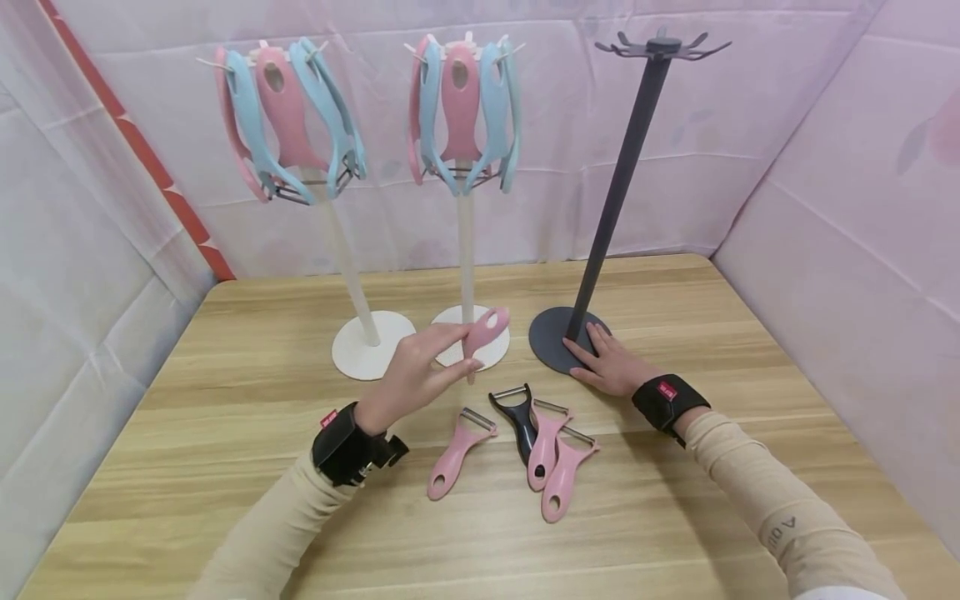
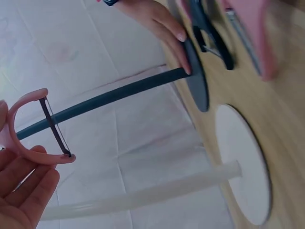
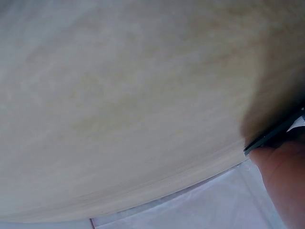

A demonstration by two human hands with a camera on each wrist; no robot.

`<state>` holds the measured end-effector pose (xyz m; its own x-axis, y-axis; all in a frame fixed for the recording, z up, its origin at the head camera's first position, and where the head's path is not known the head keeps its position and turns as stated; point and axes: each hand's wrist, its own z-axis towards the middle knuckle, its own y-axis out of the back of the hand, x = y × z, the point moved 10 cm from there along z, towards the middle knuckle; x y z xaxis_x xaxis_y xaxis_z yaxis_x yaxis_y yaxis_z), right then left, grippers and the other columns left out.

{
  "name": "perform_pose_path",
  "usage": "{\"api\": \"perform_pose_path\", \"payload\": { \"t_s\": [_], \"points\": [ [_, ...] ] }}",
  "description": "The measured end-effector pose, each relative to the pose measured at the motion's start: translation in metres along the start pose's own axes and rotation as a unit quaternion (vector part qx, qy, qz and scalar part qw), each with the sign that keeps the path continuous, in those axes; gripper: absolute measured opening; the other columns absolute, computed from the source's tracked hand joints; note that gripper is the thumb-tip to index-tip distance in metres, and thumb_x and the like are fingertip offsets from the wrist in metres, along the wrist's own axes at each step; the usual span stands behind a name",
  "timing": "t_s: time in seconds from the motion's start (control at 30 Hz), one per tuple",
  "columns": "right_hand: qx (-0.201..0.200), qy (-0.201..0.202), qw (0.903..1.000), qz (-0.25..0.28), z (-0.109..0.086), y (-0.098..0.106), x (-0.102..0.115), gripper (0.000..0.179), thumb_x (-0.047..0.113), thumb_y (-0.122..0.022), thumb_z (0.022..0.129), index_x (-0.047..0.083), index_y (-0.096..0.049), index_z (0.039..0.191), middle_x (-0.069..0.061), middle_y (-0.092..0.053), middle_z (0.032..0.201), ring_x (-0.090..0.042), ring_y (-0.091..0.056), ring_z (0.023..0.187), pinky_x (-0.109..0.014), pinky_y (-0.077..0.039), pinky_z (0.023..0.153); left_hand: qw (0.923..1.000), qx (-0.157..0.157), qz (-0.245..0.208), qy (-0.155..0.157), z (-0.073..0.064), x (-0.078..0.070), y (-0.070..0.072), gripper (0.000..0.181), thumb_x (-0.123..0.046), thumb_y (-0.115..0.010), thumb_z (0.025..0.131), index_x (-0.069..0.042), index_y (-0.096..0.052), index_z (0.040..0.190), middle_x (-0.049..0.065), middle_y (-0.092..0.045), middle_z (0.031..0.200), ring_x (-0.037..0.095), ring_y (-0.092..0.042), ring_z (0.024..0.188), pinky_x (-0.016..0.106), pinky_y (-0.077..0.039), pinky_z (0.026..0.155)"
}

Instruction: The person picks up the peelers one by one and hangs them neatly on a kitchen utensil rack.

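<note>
My left hand (image 1: 420,367) holds a pink peeler (image 1: 486,329) between thumb and fingers, in front of the middle stand. In the left wrist view that peeler's forked head with its blade (image 2: 55,126) sticks out past the fingers. My right hand (image 1: 611,362) rests with extended fingers on the round base (image 1: 551,337) of the black stand, close to its pole. On the table between the hands lie a pink peeler (image 1: 457,458), a black peeler (image 1: 519,421) and two more pink peelers (image 1: 546,450), the last three overlapping.
Two white stands, left (image 1: 348,283) and middle (image 1: 467,242), carry pink and blue peelers (image 1: 281,108) on their top hooks. The black stand's hooks (image 1: 663,48) hold nothing. A pale cloth (image 1: 600,100) backs the wooden table (image 1: 262,400).
</note>
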<state>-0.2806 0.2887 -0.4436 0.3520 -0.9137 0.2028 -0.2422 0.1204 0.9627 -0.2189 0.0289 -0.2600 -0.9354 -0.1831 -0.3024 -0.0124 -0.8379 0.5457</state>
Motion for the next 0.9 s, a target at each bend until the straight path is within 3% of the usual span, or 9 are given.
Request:
{"api": "perform_pose_path", "payload": {
  "t_s": [0.1,0.27,0.57,0.7,0.9],
  "points": [
    [-0.007,0.006,1.0,-0.001,-0.001,0.002,0.002,0.063,0.05,-0.033,0.095,0.011,-0.026,0.144,-0.034,-0.001,0.144,-0.047,-0.002,0.132,-0.06,-0.016,0.102,0.9995,-0.016,-0.01,0.027,0.014,0.006,-0.002,0.039,-0.028,-0.066,0.083,0.004,-0.062,0.105,0.014,-0.066,0.096,0.023,-0.062,0.093,0.033,-0.05,0.08],
    [-0.027,0.021,0.9994,0.009,-0.005,0.009,0.008,0.064,0.052,-0.033,0.094,0.011,-0.03,0.143,-0.038,-0.006,0.142,-0.051,-0.006,0.13,-0.062,-0.017,0.1,0.9944,-0.05,-0.07,0.061,0.043,0.013,-0.006,0.037,-0.007,-0.074,0.074,0.006,-0.061,0.106,0.015,-0.067,0.095,0.021,-0.064,0.091,0.028,-0.049,0.082],
    [-0.035,0.015,0.9992,0.01,-0.008,0.014,0.014,0.059,0.043,-0.04,0.095,0.008,-0.032,0.141,-0.038,-0.008,0.141,-0.051,-0.008,0.13,-0.063,-0.019,0.1,0.9797,-0.088,-0.144,0.108,0.097,0.024,-0.011,0.033,-0.006,-0.066,0.083,0.008,-0.057,0.111,0.017,-0.066,0.089,0.023,-0.064,0.089,0.022,-0.049,0.08],
    [-0.031,0.013,0.9994,0.005,-0.009,0.011,0.011,0.059,0.043,-0.04,0.095,0.008,-0.031,0.142,-0.038,-0.008,0.141,-0.051,-0.008,0.13,-0.062,-0.019,0.1,0.9771,-0.095,-0.148,0.119,0.121,0.015,-0.01,0.031,-0.002,-0.062,0.084,0.011,-0.056,0.112,0.019,-0.065,0.086,0.026,-0.064,0.089,0.024,-0.049,0.081],
    [-0.023,0.004,0.9997,-0.002,-0.01,0.011,0.013,0.058,0.041,-0.04,0.096,0.009,-0.03,0.142,-0.037,-0.007,0.142,-0.05,-0.007,0.13,-0.061,-0.019,0.101,0.9786,-0.117,-0.133,0.106,0.155,0.004,-0.005,0.045,-0.01,-0.061,0.087,0.008,-0.046,0.126,0.016,-0.068,0.089,0.016,-0.066,0.085,0.016,-0.049,0.077]
  ]
}}
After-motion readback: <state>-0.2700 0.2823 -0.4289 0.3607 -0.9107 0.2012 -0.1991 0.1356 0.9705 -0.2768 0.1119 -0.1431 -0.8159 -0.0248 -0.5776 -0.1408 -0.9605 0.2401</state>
